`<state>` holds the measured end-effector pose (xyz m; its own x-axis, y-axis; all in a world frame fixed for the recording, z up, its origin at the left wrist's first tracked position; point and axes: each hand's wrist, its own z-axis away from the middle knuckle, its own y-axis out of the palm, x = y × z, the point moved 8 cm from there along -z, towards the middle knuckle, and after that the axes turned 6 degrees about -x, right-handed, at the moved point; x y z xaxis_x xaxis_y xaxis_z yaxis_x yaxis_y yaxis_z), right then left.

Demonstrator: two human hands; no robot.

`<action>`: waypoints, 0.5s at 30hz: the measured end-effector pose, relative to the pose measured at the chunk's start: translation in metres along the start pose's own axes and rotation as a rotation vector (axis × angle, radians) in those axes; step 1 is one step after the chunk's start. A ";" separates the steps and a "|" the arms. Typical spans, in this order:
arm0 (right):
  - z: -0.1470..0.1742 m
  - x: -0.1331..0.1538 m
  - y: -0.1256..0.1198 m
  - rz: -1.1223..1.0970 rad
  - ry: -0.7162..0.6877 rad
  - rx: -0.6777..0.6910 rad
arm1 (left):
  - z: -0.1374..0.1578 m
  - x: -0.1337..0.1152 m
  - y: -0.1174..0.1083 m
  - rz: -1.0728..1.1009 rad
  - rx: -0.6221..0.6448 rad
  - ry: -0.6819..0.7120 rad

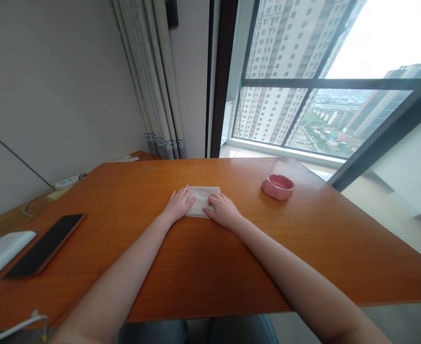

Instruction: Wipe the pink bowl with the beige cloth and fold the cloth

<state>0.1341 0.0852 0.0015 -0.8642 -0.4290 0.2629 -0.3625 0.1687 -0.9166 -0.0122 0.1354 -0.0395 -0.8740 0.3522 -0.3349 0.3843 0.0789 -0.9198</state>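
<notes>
A folded white cloth (199,198) lies flat on the wooden table (203,267), squared up into a small rectangle. My left hand (179,204) rests on its left edge, fingers stretched forward and the thumb reaching onto the fabric. On the right edge lies my right hand (224,211), its fingers slightly bent and its thumb apart from them. Both palms face down, and neither hand is closed around the cloth. Parts of the cloth's side edges are hidden under the hands.
A pink ashtray-like bowl (278,187) stands to the right of the cloth. On the left lie a dark tablet or large phone (45,246) and a white object (4,253). A white cable (20,326) crosses the near left corner. Behind are a curtain (156,81) and windows.
</notes>
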 end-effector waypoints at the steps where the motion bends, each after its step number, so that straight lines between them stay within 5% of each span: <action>1: 0.000 -0.002 -0.002 0.044 0.026 0.027 | 0.000 0.001 0.000 0.005 -0.009 -0.004; 7: 0.033 -0.046 -0.015 0.164 0.222 0.245 | -0.001 0.001 0.003 -0.047 0.012 0.029; 15: 0.126 -0.167 -0.056 0.256 0.327 0.130 | 0.002 0.000 0.001 -0.042 0.014 0.018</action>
<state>0.3431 0.0356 -0.0290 -0.9932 -0.0805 0.0844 -0.0931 0.1109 -0.9895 -0.0123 0.1334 -0.0404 -0.8837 0.3654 -0.2925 0.3432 0.0810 -0.9358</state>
